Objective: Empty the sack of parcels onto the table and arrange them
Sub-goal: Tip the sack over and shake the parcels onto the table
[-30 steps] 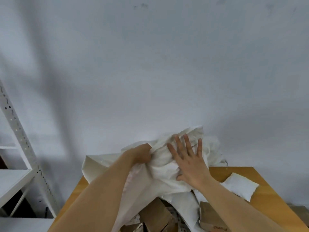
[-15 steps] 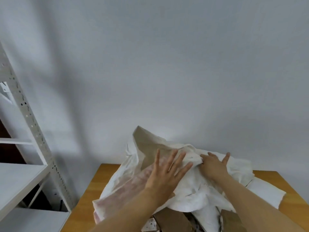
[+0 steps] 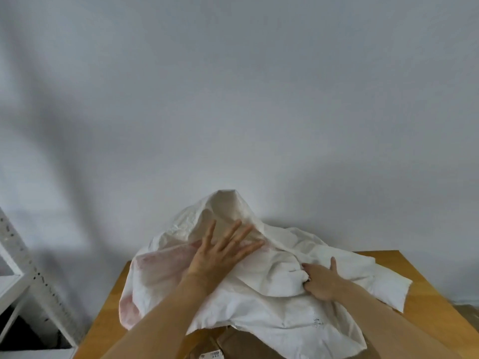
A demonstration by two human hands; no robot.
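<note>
Left hand (image 3: 220, 257) rests flat on sack (image 3: 272, 301); right hand (image 3: 321, 282) grips its fold.

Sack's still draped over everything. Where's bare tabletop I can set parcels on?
Bare table shows on the left, between the sack and the left edge, and on the far right corner beyond the sack's hem, running down the right edge. The middle is crowded: sack under the left hand and right hand, brown parcels below it.
</note>
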